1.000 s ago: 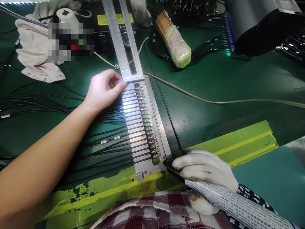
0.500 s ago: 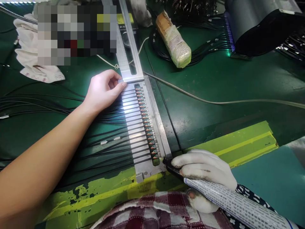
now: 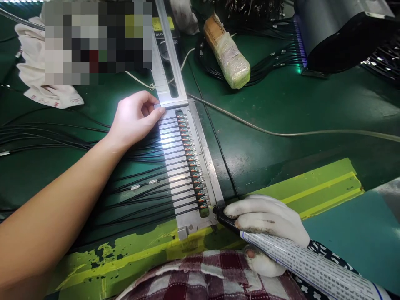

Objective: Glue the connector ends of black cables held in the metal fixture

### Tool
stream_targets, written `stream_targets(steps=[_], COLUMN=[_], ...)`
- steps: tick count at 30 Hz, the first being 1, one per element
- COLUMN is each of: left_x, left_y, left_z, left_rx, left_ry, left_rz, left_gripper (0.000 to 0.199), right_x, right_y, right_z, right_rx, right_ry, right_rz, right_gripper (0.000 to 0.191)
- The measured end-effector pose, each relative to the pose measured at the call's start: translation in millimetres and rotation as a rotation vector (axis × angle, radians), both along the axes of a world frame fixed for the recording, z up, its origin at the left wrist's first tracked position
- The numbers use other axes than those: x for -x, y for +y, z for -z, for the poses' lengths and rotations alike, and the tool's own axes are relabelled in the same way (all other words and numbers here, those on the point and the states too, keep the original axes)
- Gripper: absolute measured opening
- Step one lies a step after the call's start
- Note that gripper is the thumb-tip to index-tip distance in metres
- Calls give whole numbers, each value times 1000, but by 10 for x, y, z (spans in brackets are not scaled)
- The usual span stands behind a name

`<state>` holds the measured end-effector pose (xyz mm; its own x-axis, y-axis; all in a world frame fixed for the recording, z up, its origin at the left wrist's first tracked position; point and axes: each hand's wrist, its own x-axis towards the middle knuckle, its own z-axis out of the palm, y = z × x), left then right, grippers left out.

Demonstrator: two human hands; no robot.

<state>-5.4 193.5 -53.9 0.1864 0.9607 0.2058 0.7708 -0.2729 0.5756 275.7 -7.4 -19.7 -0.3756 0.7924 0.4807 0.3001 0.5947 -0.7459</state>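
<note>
A metal fixture (image 3: 184, 166) lies on the green table, with a row of small connectors (image 3: 190, 150) in its slot and black cables (image 3: 150, 166) running out to the left. My bare left hand (image 3: 137, 116) pinches the fixture's upper left corner between thumb and fingers. At the lower right, my right hand (image 3: 265, 233) in a white glove is wrapped round a printed tube (image 3: 300, 258) with a black nozzle (image 3: 226, 221). The nozzle tip is at the fixture's lower right edge, beside the lowest connectors.
A wrapped block (image 3: 231, 58) lies at the upper middle, near a grey machine (image 3: 340, 33) with cables under it. White cloth (image 3: 31, 75) lies at the upper left. A thin tube (image 3: 268, 132) crosses the table (image 3: 290, 104). Yellow-green tape (image 3: 328, 183) runs along the near edge.
The whole view has shifted very slightly. Both hands keep the same hold, and the nozzle tip stays near the lowest connectors.
</note>
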Motion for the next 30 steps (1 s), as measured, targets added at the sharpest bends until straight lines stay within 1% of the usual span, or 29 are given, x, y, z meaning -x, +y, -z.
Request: stream_targets(steps=[6, 23, 30], left_x=[13, -8, -8], left_y=[-1, 1, -5], left_z=[-10, -4, -18], left_rx=[-2, -2, 9], left_ry=[4, 11, 8], left_rz=[0, -5, -6], left_gripper=[21, 21, 21], right_x=[1, -20, -14], right_y=[-12, -2, -1], right_z=[20, -43, -28], right_rx=[-4, -6, 0], right_ry=[13, -16, -16], right_rz=[12, -4, -13], right_gripper=[16, 21, 23])
